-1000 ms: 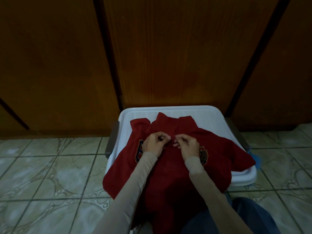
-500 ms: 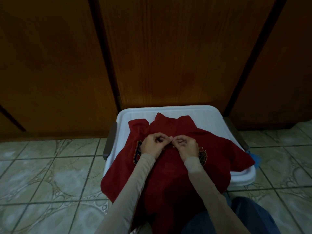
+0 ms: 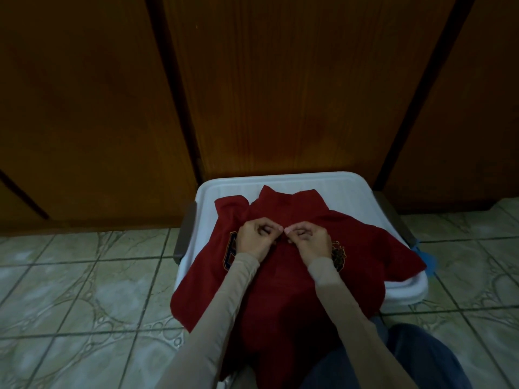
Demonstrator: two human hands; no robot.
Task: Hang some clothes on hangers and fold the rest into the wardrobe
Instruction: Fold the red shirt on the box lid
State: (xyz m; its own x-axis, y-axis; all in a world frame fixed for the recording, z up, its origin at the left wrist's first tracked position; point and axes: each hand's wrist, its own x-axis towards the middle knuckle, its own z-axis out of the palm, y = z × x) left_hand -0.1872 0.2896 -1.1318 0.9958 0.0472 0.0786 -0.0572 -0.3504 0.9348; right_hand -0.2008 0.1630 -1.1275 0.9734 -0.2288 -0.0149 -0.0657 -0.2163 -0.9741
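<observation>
Shirt first: the red shirt (image 3: 280, 279) lies face up across the white plastic tub (image 3: 348, 189) in front of the closed wooden wardrobe doors (image 3: 295, 88), its collar toward the doors and its hem draped off the tub's near edge over your lap.

From the head view, your only one, very little has changed over the last second. Your left hand (image 3: 257, 238) and right hand (image 3: 307, 240) have stayed at the placket just below the collar, fingers curled, each pinching the cloth at the centre front. The one difference is that your fingertips have drawn closer and now nearly touch at the midline, where a second ago a small gap showed between them. The shirt itself has not shifted on the tub; sleeves and both chest badges lie where they did.

That closing pinch reads as you fastening or straightening the top of the placket, though any button is too small and dark to make out. If so, you are preparing this garment rather than storing it: it is neither folded nor on a hanger yet, no hanger is in view, and the wardrobe is not yet open.
</observation>
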